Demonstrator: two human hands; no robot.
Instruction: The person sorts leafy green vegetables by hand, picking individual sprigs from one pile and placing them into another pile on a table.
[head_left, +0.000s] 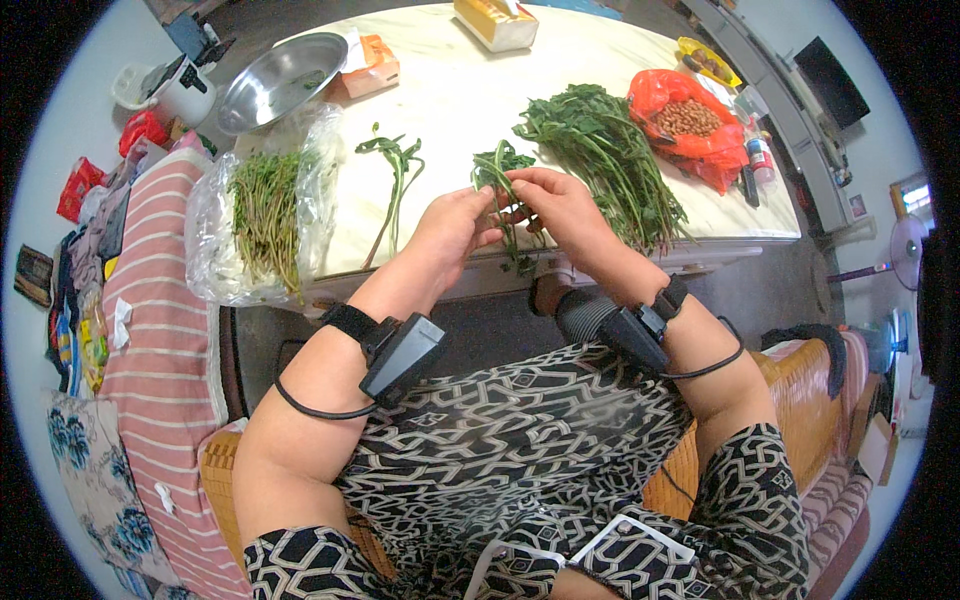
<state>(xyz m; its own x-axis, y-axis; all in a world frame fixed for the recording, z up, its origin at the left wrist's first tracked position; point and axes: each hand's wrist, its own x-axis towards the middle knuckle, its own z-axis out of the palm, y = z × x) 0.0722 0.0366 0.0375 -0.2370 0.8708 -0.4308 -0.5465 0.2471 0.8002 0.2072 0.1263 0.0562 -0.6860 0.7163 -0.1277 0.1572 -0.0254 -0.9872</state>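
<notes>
My left hand (457, 225) and my right hand (555, 204) meet over the table's near edge, both with their fingers on a small bunch of leafy greens (496, 166). Its leaves point away from me and its lower part hangs below my fingers. To the right of my right hand lies a large heap of leafy greens (600, 150). Left of my hands, a few split green stems (395, 176) lie on the marble-patterned table (442, 90). Further left, thin-stemmed greens (264, 210) rest in a clear plastic bag (319, 172).
A steel basin (281, 79) and an orange tissue pack (373, 71) stand at the back left, another tissue pack (495, 26) at the far edge. On the right are a red bag of peanuts (686, 120), a yellow dish (709, 61) and a bottle (760, 159).
</notes>
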